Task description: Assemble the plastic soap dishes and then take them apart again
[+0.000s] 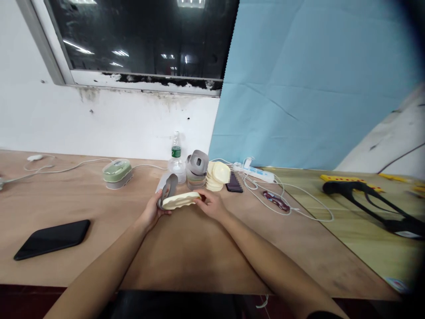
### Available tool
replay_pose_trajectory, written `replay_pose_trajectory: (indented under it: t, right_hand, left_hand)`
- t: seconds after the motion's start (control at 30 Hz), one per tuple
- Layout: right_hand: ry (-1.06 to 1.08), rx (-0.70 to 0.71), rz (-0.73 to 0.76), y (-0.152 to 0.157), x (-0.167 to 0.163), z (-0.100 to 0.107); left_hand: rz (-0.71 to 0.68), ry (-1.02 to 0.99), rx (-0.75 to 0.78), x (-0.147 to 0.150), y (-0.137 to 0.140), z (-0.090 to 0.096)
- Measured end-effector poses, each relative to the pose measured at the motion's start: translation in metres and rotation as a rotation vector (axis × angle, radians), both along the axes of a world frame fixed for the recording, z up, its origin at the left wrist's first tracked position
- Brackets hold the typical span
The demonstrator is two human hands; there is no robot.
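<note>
My left hand [153, 212] is closed around a grey plastic frame [170, 185] with an opening in it, its fingers also under the near end of a cream plastic piece. That cream plastic piece [179, 201], shallow with a wavy edge, lies level between both hands. At its other end, my right hand [212, 204] pinches it between thumb and fingers. Just behind my hands stands a stack of grey plastic frames [198, 163]. Beside it rises a pile of cream plastic pieces [217, 176].
A clear bottle [176, 161] stands by the wall. A green and grey case [117, 173] and a black phone [52, 239] are to the left. On the right are a dark phone [235, 182], a power strip [259, 173], white cables, a maroon wrapper [276, 200] and black straps [372, 206].
</note>
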State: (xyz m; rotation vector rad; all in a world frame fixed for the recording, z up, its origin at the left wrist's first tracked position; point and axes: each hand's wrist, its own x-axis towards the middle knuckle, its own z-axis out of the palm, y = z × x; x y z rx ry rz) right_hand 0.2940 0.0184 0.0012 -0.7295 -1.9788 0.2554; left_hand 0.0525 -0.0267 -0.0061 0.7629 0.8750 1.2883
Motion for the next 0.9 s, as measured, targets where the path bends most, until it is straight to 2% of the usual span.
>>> replay_pose_trajectory:
  t: [0.1, 0.2, 0.33, 0.47, 0.57, 0.73, 0.9]
  right_hand:
    - [0.401, -0.023, -0.222, 0.017, 0.018, 0.009]
    - [0.861, -0.158, -0.399, 0.041, 0.043, 0.015]
    - [1.082, -0.425, -0.523, 0.063, 0.068, 0.008]
    - [1.123, -0.647, -0.502, 0.070, 0.073, -0.010]
    - [1.060, -0.741, -0.471, 0.073, 0.071, -0.014]
    - [0.937, -0.797, -0.493, 0.081, 0.072, -0.007]
    - [0.774, -0.765, -0.572, 0.088, 0.073, 0.003]
  left_hand:
    - [0.041, 0.026, -0.010, 0.000, 0.002, 0.001]
    - [0.053, 0.051, 0.012, -0.001, 0.003, 0.001]
    - [0.035, 0.085, 0.024, 0.001, 0.004, -0.002]
    - [0.028, 0.095, 0.036, 0.001, 0.005, -0.005]
    - [0.040, 0.106, 0.019, 0.001, 0.005, -0.005]
    - [0.008, 0.103, 0.023, 0.000, 0.004, -0.004]
    - [-0.007, 0.100, 0.051, 0.001, 0.004, -0.005]
